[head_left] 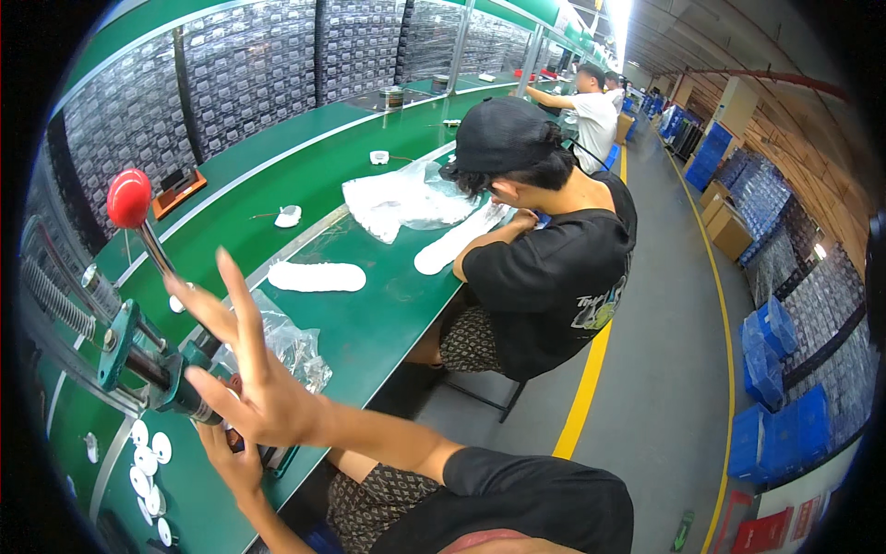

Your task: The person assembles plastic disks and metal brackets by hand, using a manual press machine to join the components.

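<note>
A hand press with a green frame (114,347) stands at the left; its lever ends in a red ball knob (128,198). My right hand (263,383) is raised beside the lever, fingers spread and nothing visible in it. Lower down, my left hand (235,466) is at the foot of the press, its fingers curled around a small dark piece there. That piece is mostly hidden by the hand and the press head. Several white round parts (146,460) lie on the green bench near the left hand. A crumpled clear plastic bag (293,346) rests just beyond my right hand.
White parts lie in a row (317,277) farther along the bench, near a large plastic bag (397,198). A co-worker in a black cap (506,134) sits close on the right. Small white housings (288,216) lie on the green conveyor. Blue crates (784,429) line the aisle.
</note>
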Tool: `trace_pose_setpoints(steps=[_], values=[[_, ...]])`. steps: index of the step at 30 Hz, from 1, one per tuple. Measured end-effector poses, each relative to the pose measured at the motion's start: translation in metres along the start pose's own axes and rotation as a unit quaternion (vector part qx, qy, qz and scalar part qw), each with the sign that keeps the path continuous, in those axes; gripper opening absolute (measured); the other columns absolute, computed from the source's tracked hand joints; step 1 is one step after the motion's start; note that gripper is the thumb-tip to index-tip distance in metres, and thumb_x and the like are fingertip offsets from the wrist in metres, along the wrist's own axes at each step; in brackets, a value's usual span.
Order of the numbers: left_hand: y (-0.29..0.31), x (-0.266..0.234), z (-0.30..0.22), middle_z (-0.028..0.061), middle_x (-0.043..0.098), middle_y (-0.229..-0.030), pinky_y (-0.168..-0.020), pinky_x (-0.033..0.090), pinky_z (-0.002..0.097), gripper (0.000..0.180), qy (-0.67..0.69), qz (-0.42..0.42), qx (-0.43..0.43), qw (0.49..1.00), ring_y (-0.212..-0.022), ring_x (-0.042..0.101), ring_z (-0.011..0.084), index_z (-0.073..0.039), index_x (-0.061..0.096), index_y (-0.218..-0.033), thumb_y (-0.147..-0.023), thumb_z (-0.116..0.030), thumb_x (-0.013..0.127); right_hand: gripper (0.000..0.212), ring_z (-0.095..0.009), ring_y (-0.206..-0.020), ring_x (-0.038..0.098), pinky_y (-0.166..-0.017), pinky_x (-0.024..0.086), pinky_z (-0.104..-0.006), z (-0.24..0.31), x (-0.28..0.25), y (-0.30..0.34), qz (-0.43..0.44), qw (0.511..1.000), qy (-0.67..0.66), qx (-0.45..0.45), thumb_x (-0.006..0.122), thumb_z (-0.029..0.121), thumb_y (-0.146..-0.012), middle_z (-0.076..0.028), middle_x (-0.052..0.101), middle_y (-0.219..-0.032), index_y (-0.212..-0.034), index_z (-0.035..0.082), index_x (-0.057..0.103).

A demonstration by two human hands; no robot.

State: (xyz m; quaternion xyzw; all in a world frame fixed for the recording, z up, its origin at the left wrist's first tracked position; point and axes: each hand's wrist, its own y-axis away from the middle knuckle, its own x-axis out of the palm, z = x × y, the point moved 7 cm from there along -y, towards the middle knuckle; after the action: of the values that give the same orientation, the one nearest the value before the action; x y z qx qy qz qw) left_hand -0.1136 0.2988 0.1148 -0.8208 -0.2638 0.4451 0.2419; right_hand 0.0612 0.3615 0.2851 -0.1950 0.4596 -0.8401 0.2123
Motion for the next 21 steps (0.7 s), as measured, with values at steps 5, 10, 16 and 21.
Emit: trace_pose_setpoints(steps=[5,10,16,21], values=[[0.005,-0.003,0.002,0.0221,0.052,-0.139,-0.107,0.038,0.0475,0.057,0.007,0.011,-0.062,0.998,-0.127,0.050,0.0431,0.000,0.056,-0.132,-0.078,-0.003,0.072,0.063,-0.038,-0.136,0.042,-0.115,0.030,-0.0460,-0.055,-0.006,0.143,-0.082,0.981,0.142,0.103,0.058,-0.004,-0.088,-0.026,0.045,-0.141,-0.144,-0.003,0.028],[0.005,-0.006,0.013,0.0239,0.053,-0.135,-0.104,0.040,0.0457,0.058,-0.019,-0.019,-0.058,0.998,-0.125,0.051,0.0425,0.001,0.054,-0.132,-0.077,-0.001,0.074,0.047,-0.037,-0.116,0.055,-0.101,0.043,-0.0435,-0.079,-0.034,0.206,-0.052,0.907,0.335,0.249,0.063,0.001,-0.085,-0.020,0.057,-0.124,-0.130,0.000,0.050],[0.006,-0.015,-0.033,0.0204,0.063,-0.120,-0.102,0.045,0.0479,0.042,-0.123,-0.060,0.053,0.989,-0.116,0.058,0.0414,0.000,0.066,-0.112,-0.073,-0.006,0.079,0.047,-0.042,-0.122,0.051,-0.104,0.041,-0.0465,-0.078,-0.023,0.193,0.004,0.932,0.322,0.170,0.074,0.006,-0.079,-0.024,0.052,-0.132,-0.120,0.001,0.053],[0.055,-0.031,-0.069,0.0160,0.071,-0.106,-0.096,0.051,0.0451,0.044,0.076,-0.084,-0.027,0.993,-0.105,0.067,0.0363,0.000,0.067,-0.111,-0.073,-0.015,0.082,0.055,-0.042,-0.129,0.047,-0.108,0.038,-0.0521,-0.053,-0.001,0.190,0.083,0.947,0.308,0.045,0.083,0.017,-0.075,-0.025,0.045,-0.143,-0.118,0.005,0.052]])
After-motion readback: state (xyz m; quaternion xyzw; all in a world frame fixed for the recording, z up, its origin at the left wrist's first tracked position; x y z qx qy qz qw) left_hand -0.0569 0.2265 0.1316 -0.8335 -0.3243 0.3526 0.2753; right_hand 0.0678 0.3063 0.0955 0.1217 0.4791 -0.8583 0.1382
